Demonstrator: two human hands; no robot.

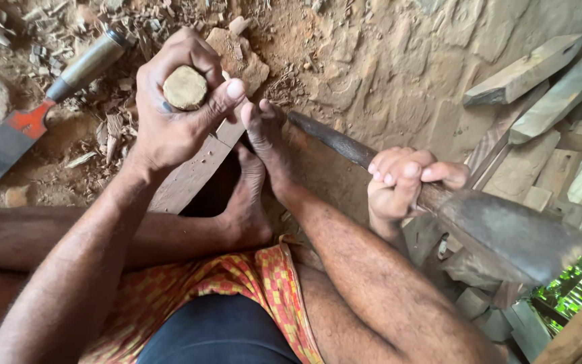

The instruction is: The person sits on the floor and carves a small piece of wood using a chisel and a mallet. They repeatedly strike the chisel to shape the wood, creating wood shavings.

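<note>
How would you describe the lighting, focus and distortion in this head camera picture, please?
Head view: soft, even daylight without glare; the left hand and wooden handle end are sharp; the right hand and dark blade are slightly soft; the wide lens bends the edges.

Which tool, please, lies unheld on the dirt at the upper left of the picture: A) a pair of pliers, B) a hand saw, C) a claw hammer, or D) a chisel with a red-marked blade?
D: a chisel with a red-marked blade and a rounded handle lies on the ground among wood chips, apart from the left hand, which grips a round wooden piece.
</note>
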